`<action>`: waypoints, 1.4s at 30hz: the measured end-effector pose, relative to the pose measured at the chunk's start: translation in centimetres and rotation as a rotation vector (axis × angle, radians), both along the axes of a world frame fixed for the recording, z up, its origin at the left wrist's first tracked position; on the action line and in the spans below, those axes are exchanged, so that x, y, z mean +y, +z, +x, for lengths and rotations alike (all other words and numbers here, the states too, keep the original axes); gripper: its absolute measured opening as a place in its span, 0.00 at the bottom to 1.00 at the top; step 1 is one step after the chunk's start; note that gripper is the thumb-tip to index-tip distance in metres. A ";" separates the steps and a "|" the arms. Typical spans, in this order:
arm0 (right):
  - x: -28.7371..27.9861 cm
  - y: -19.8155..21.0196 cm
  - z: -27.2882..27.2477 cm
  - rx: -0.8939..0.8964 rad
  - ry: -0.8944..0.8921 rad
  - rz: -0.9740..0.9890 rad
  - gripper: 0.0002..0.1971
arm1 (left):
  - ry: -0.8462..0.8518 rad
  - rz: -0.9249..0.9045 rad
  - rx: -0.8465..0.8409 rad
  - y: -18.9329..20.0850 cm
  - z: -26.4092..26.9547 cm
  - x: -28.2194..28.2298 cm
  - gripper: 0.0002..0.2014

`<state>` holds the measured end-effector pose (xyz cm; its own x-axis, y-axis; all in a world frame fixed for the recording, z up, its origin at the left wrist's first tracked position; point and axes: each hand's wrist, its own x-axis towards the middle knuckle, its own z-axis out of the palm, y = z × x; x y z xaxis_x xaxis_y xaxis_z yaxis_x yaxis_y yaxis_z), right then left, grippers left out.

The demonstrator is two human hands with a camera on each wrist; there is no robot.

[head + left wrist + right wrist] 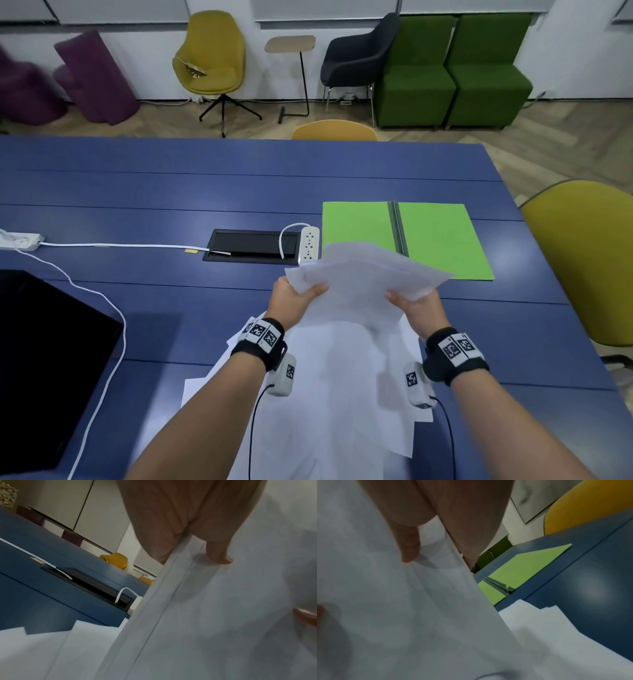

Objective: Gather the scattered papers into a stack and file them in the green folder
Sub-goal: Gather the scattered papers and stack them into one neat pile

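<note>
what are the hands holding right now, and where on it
Both hold a loose bunch of papers: left hand grips its left edge, right hand its right edge.

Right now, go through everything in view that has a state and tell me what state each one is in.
green folder: open flat on the table, nothing filed in it.
held papers: lifted off the table, uneven, not squared.
loose papers: scattered on the table under the arms.
left hand: grips the held papers' left edge.
right hand: grips their right edge.
power strip: lying by the folder, no plug seen in its sockets.
</note>
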<state>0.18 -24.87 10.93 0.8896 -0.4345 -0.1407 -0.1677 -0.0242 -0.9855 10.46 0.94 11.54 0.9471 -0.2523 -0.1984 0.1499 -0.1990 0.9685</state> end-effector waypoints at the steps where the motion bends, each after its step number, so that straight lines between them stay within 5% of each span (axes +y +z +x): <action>1: 0.2 0.4 0.2 -0.015 -0.012 0.001 0.17 | -0.001 0.001 -0.017 0.4 0.2 -0.2 0.11; 8: 0.5 2.8 0.8 -0.131 -0.098 0.112 0.16 | -0.039 -0.082 -0.102 2.7 1.3 0.0 0.13; 14: 0.7 0.5 0.6 -0.017 -0.114 0.132 0.19 | -0.044 0.021 -0.021 0.8 0.8 0.3 0.15; 30: 0.9 2.0 0.8 -0.060 -0.105 0.094 0.16 | -0.006 -0.011 -0.059 2.2 0.7 0.3 0.10; 36: 0.8 1.5 0.3 -0.017 -0.006 0.088 0.15 | -0.043 -0.029 -0.025 2.0 0.7 0.9 0.17; 42: 0.5 2.1 0.6 -0.059 -0.015 0.106 0.13 | 0.014 -0.045 -0.012 2.2 0.7 0.6 0.09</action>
<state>0.79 -24.33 13.00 0.8913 -0.4332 -0.1338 -0.1087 0.0822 -0.9907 11.20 1.58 13.79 0.9528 -0.2474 -0.1760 0.1410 -0.1530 0.9781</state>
